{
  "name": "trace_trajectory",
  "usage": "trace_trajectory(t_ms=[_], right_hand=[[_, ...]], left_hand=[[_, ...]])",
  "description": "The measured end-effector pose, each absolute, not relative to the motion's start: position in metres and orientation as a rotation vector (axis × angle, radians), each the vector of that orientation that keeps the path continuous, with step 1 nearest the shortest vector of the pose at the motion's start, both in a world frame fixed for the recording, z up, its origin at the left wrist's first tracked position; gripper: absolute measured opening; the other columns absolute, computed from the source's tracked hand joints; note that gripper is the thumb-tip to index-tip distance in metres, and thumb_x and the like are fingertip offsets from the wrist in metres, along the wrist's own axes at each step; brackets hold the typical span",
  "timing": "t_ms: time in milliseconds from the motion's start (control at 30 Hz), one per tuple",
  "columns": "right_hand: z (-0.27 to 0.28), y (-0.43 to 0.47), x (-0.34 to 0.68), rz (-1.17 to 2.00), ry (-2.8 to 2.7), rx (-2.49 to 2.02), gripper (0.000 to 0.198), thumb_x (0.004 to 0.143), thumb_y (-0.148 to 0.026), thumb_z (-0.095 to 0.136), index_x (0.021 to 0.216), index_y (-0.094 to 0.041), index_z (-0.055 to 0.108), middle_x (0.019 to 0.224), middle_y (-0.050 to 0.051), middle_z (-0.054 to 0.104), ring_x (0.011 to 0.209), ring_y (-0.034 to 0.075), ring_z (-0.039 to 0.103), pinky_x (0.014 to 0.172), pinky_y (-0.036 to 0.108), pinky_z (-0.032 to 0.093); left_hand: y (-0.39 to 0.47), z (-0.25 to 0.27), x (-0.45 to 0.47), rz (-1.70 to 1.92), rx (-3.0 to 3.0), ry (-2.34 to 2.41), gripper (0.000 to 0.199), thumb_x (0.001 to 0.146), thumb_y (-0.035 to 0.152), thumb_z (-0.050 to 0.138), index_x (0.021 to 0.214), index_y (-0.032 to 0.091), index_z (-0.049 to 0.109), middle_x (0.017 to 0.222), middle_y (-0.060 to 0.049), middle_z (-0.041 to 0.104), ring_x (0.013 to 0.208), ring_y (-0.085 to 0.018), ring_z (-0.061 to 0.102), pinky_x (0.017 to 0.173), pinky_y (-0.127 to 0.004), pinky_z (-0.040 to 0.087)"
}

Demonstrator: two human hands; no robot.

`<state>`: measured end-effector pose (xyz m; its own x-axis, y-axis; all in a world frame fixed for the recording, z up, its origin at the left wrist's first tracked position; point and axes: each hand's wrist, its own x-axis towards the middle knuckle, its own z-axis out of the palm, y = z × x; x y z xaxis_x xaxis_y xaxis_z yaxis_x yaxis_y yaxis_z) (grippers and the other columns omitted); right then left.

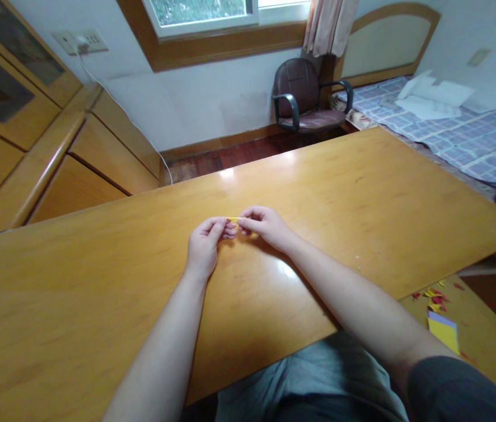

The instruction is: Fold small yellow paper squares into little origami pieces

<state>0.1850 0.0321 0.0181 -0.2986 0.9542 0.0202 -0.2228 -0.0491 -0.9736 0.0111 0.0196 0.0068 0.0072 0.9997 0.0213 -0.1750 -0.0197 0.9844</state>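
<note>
Between my two hands, just above the wooden table (98, 293), is a small narrow piece of yellow folded paper (232, 219), seen nearly edge-on. My left hand (207, 240) pinches its left end between thumb and fingers. At the other end, my right hand (263, 225) pinches it the same way, the fingertips of both hands nearly meeting. Most of the paper is hidden behind the fingers, so its folded shape cannot be made out.
Lower right, a second surface (493, 334) carries several small red and yellow folded paper pieces (436, 299) and a stack of yellow and purple paper (443, 334). A brown armchair (300, 97) stands beyond the table, beside a bed (458, 129). Wooden cabinets (102, 152) line the left.
</note>
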Motion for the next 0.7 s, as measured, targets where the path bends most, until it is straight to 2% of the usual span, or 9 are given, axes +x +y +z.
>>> trace_trajectory(t_ms=[300, 533, 700], right_hand=[[0.017, 0.0316, 0.1856, 1.59, -1.215, -0.867, 0.029, 0.074, -0.04, 0.076, 0.08, -0.014, 0.066, 0.07, 0.0, 0.066, 0.064, 0.011, 0.058, 0.065, 0.025, 0.047], [0.0162, 0.0323, 0.1857, 1.661, -1.175, -0.855, 0.027, 0.072, -0.038, 0.077, 0.077, -0.015, 0.065, 0.068, -0.001, 0.066, 0.059, 0.01, 0.057, 0.059, 0.023, 0.046], [0.0146, 0.0347, 0.187, 1.713, -1.11, -0.891, 0.022, 0.07, -0.034, 0.075, 0.075, -0.015, 0.064, 0.063, -0.002, 0.064, 0.053, 0.008, 0.054, 0.051, 0.02, 0.039]], left_hand=[[0.0198, 0.0031, 0.0103, 1.306, 1.136, 1.082, 0.023, 0.075, 0.035, 0.079, 0.088, 0.016, 0.072, 0.08, -0.003, 0.074, 0.069, -0.013, 0.067, 0.069, -0.025, 0.056], [0.0194, 0.0038, 0.0096, 1.355, 1.19, 1.083, 0.026, 0.074, 0.032, 0.08, 0.096, 0.02, 0.072, 0.079, 0.0, 0.072, 0.07, -0.013, 0.068, 0.072, -0.025, 0.056], [0.0164, 0.0073, 0.0106, 1.333, 1.291, 1.108, 0.021, 0.075, 0.033, 0.078, 0.091, 0.02, 0.073, 0.077, -0.001, 0.072, 0.073, -0.015, 0.069, 0.075, -0.028, 0.056]])
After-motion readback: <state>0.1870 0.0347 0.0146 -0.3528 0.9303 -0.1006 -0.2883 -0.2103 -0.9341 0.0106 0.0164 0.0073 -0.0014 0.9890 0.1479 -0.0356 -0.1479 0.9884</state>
